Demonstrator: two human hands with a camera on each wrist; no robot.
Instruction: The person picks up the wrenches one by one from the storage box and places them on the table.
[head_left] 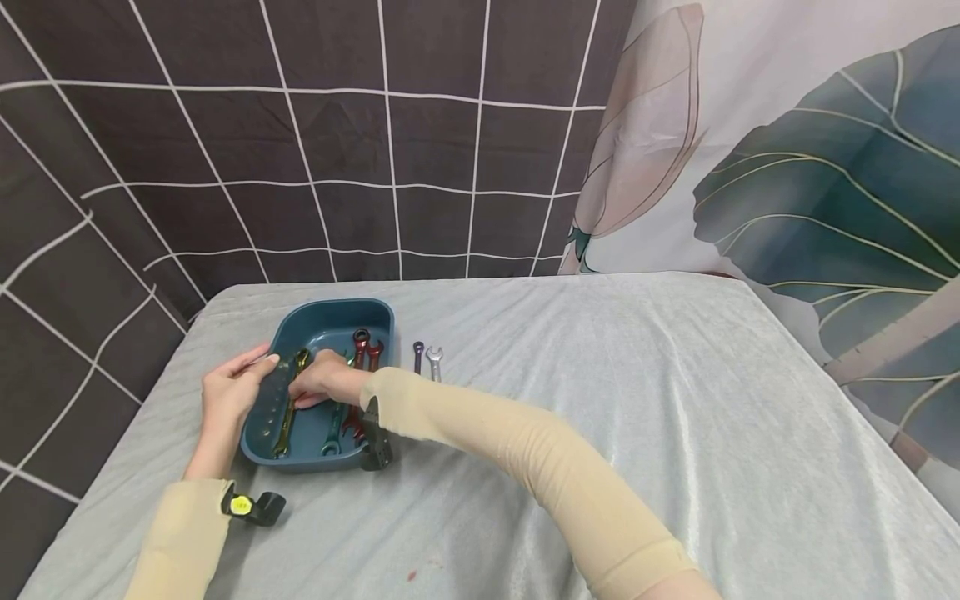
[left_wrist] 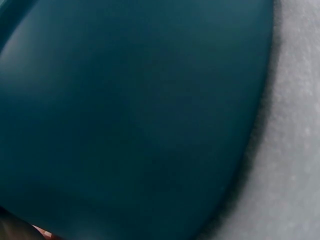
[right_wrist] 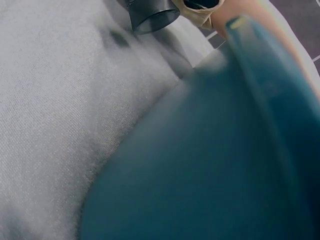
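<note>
A blue plastic basin [head_left: 330, 315] stands at the left of the table, with several coloured wrenches lying in it. My left hand [head_left: 234, 385] holds its left rim, thumb over the edge. Inside the basin, my right hand [head_left: 324, 379] pinches a yellow-green wrench [head_left: 285, 429] around its middle; the fingertips are partly hidden. To the right of that lie a green wrench [head_left: 333, 433] and red wrenches [head_left: 361, 346], partly covered by my right hand and wrist. The left wrist view is filled by the basin's outer wall [left_wrist: 135, 110], and the right wrist view shows its wall [right_wrist: 200, 165] too.
Right of the basin, a small purple-dark wrench [head_left: 418, 354] and a silver wrench [head_left: 435, 360] lie on the grey cloth [head_left: 600, 358], their lower ends hidden by my right sleeve. A dark grid-patterned curtain [head_left: 427, 150] hangs behind, a leaf-patterned one [head_left: 810, 167] at the right.
</note>
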